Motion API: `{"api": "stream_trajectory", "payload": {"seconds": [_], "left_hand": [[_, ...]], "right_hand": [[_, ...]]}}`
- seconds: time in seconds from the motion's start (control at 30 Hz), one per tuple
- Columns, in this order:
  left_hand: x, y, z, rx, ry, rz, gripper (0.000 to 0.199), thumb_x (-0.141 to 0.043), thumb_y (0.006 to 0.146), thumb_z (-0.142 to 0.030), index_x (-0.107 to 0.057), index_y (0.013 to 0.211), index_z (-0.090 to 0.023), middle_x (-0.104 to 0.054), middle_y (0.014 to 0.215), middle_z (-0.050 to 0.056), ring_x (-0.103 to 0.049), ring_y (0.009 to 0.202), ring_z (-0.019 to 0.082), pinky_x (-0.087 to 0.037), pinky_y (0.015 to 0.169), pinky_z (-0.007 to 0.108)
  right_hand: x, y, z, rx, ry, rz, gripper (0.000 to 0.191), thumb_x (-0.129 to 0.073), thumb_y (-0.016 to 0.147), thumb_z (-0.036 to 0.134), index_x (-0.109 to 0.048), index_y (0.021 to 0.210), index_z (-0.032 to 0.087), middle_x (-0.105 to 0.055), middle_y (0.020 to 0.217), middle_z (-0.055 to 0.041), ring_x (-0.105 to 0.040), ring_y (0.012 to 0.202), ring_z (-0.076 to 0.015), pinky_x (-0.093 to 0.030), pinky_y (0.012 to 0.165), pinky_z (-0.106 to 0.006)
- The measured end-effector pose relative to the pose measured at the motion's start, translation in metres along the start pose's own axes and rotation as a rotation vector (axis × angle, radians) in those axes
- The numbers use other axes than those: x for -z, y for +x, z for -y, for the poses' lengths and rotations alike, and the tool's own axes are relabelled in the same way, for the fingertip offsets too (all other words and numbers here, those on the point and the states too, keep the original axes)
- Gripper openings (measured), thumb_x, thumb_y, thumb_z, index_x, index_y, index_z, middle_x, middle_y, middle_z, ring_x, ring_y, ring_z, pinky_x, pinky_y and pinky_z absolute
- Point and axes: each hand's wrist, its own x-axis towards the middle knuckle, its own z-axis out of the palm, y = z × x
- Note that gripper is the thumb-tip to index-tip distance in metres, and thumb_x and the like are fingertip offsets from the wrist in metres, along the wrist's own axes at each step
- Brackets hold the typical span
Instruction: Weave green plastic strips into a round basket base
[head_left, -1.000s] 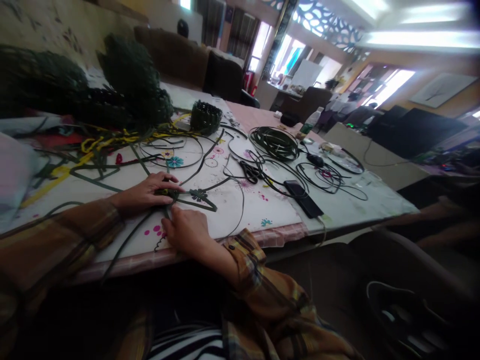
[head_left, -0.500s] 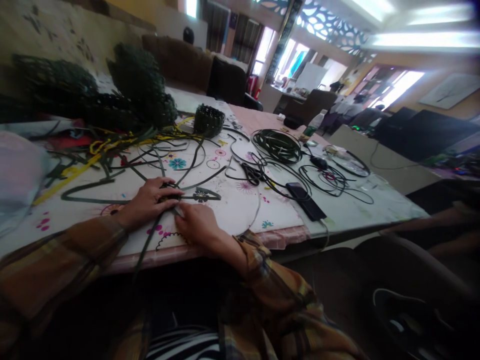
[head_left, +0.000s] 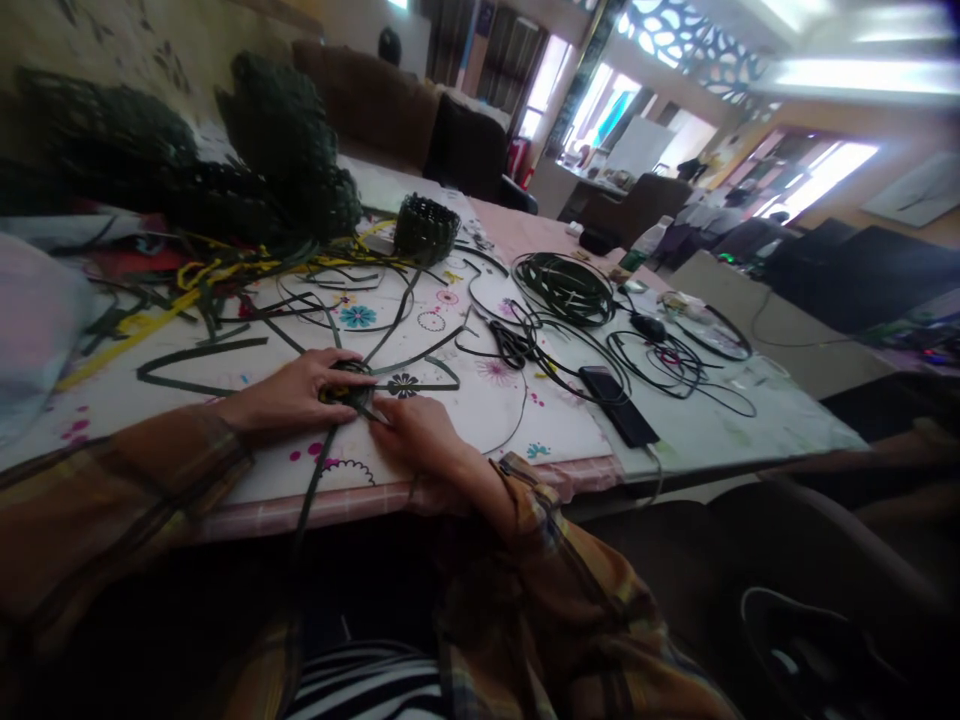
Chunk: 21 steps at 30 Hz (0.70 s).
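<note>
A small round woven piece (head_left: 349, 383) of dark green flat strips, with some yellow in it, lies on the flowered tablecloth in front of me. Long strips (head_left: 390, 318) fan out from it, one hanging over the table's front edge. My left hand (head_left: 304, 388) grips the piece from its left side, thumb and fingers around it. On its right, my right hand (head_left: 420, 432) is closed with thumb and forefinger on a strip at the piece's rim; its other fingers are curled under. The fingertips partly cover the weave.
A small woven basket (head_left: 426, 230) stands behind, with larger dark woven baskets (head_left: 277, 140) back left. Yellow strips (head_left: 180, 300) lie left. To the right are a strip coil (head_left: 562, 288), scissors (head_left: 514, 345), a phone (head_left: 619, 405) and a bottle (head_left: 646, 245). A person's arm shows far right.
The view has shifted slightly. My left fingers have spread apart, showing more of the woven piece, and my right hand has moved a little to the right along its rim.
</note>
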Motion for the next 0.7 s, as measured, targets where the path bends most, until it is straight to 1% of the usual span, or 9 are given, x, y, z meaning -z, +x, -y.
{"api": "stream_trajectory", "payload": {"seconds": [0.07,0.1,0.17,0.27,0.37,0.5,0.6,0.7], "left_hand": [[-0.008,-0.004,-0.003,0.02,-0.012,-0.082,0.063,-0.07,0.09,-0.07,-0.081,0.141,-0.036,-0.056,0.166,0.01,-0.053,0.15,0.04,-0.038,0.133,0.056],[-0.01,-0.005,-0.003,0.023,-0.017,-0.104,0.062,-0.069,0.091,-0.071,-0.081,0.141,-0.036,-0.055,0.166,0.01,-0.052,0.15,0.04,-0.037,0.133,0.056],[-0.012,-0.007,-0.002,0.01,-0.024,-0.103,0.062,-0.069,0.092,-0.073,-0.081,0.142,-0.038,-0.055,0.166,0.01,-0.052,0.15,0.04,-0.037,0.133,0.058],[-0.009,-0.008,0.0,-0.026,-0.034,-0.066,0.062,-0.068,0.093,-0.077,-0.08,0.142,-0.041,-0.056,0.165,0.009,-0.052,0.15,0.041,-0.037,0.132,0.06],[-0.006,-0.008,-0.002,-0.034,-0.045,-0.076,0.063,-0.067,0.095,-0.079,-0.08,0.142,-0.04,-0.058,0.164,0.01,-0.053,0.149,0.041,-0.038,0.131,0.06],[-0.007,-0.007,-0.007,-0.029,-0.04,-0.111,0.063,-0.07,0.094,-0.075,-0.081,0.14,-0.035,-0.061,0.159,0.012,-0.057,0.145,0.039,-0.041,0.13,0.057],[-0.011,-0.006,-0.01,-0.023,-0.025,-0.145,0.062,-0.072,0.091,-0.071,-0.082,0.138,-0.031,-0.066,0.151,0.012,-0.062,0.138,0.036,-0.045,0.128,0.054],[-0.015,-0.003,-0.011,-0.022,0.003,-0.181,0.055,-0.074,0.091,-0.065,-0.085,0.131,-0.029,-0.069,0.146,0.012,-0.064,0.133,0.035,-0.048,0.125,0.052]], "right_hand": [[0.001,0.0,0.0,-0.004,0.009,0.004,0.035,-0.049,0.112,0.035,-0.074,0.131,0.019,-0.084,0.12,-0.0138,-0.078,0.108,-0.0267,-0.052,0.087,-0.033],[0.002,0.0,0.001,-0.008,0.012,0.008,0.035,-0.049,0.112,0.035,-0.074,0.132,0.019,-0.084,0.12,-0.0137,-0.078,0.108,-0.0267,-0.052,0.087,-0.033],[0.002,0.0,0.001,-0.013,0.015,0.011,0.035,-0.049,0.112,0.035,-0.073,0.133,0.02,-0.084,0.121,-0.0133,-0.078,0.108,-0.0265,-0.052,0.086,-0.033],[0.003,0.0,0.001,-0.011,0.015,0.012,0.035,-0.049,0.113,0.036,-0.074,0.132,0.02,-0.084,0.121,-0.013,-0.077,0.107,-0.026,-0.051,0.085,-0.033],[0.003,0.0,0.001,-0.006,0.014,0.015,0.034,-0.05,0.113,0.035,-0.074,0.132,0.019,-0.084,0.12,-0.0135,-0.077,0.106,-0.0263,-0.05,0.085,-0.033],[0.004,0.001,-0.001,0.009,0.019,0.019,0.035,-0.051,0.112,0.035,-0.074,0.131,0.017,-0.083,0.119,-0.0146,-0.077,0.106,-0.0263,-0.05,0.084,-0.033],[0.005,0.001,-0.004,0.017,0.008,0.034,0.034,-0.053,0.112,0.035,-0.074,0.128,0.015,-0.083,0.115,-0.015,-0.076,0.102,-0.0245,-0.049,0.083,-0.032],[0.007,0.002,-0.007,0.029,-0.004,0.04,0.033,-0.053,0.111,0.033,-0.075,0.127,0.015,-0.083,0.113,-0.0149,-0.074,0.098,-0.0232,-0.048,0.081,-0.031]]}}
